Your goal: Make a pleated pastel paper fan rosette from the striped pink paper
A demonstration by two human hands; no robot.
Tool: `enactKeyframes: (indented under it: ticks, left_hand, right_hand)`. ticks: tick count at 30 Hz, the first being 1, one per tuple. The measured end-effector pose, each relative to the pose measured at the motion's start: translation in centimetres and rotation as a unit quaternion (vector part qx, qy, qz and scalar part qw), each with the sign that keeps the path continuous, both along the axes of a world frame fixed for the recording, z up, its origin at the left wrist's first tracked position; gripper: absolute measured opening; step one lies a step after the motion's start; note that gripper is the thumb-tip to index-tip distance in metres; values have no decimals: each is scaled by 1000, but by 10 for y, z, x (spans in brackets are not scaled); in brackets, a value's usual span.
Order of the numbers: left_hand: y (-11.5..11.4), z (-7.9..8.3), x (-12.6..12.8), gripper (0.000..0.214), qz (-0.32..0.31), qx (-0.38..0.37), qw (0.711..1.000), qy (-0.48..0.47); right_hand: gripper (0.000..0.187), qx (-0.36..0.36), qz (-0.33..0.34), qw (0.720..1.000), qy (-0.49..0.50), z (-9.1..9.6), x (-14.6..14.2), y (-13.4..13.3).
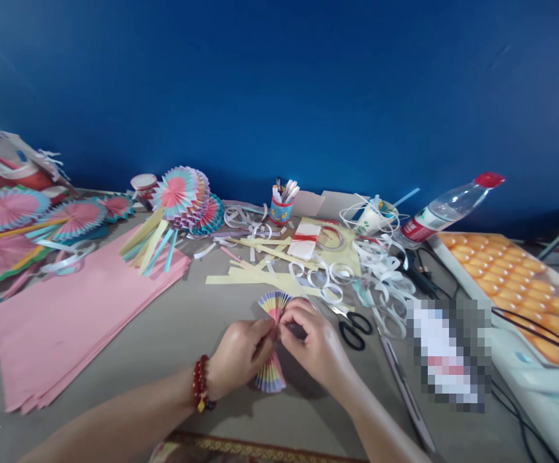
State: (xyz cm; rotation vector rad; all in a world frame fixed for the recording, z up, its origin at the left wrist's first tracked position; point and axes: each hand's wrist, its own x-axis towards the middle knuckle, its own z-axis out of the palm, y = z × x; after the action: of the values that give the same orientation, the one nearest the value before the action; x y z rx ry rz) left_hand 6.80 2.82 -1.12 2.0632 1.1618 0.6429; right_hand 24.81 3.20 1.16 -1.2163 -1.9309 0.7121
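A pleated paper fan (274, 303), with pink, yellow and lilac bands, is pinched narrow at its waist and spreads out above and below. My left hand (240, 350), with a red bead bracelet at the wrist, grips that waist from the left. At the same spot, the thumb and fingertips of my right hand (308, 328) are pinched together, touching the fan's middle. Whatever those fingertips hold is too small or hidden to make out. Just right of my right hand lie black-handled scissors (355, 329).
Pink paper sheets (81, 315) lie stacked at left, with finished paper rosettes (177, 193) behind. Yellow strips (250, 276), curled white strips (380, 270), a pen cup (282, 209) and a tilted bottle (446, 209) stand or lie farther back. A metal ruler-like strip (404, 386) and cables are at right.
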Motion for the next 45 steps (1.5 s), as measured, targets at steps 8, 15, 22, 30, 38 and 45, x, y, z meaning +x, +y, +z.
enactKeyframes:
  ticks: [8,15,22,30,38,45]
  left_hand:
    - [-1,1,0,19,0,-4,1000,-6]
    - [1,0,0,18,-2,0,1000,-5]
    - [-1,0,-1,18,2,3,1000,7]
    - [0,-3,0,17,2,3,1000,10]
    - [0,1,-1,19,10,4,1000,6]
    - [0,0,0,20,6,0,1000,-4]
  right_hand:
    - [15,-8,1,1000,-1,0,1,-1]
    - [14,-2,-2,1000,0,2,0,0]
    - [14,7,-8,1000,-11,4,-1,-1]
    - [15,6,-3,1000,-14,2,-1,-2]
    - [18,-26,21,999,-5,6,3,1]
    - [16,-13,25,1000,-7,4,4,1]
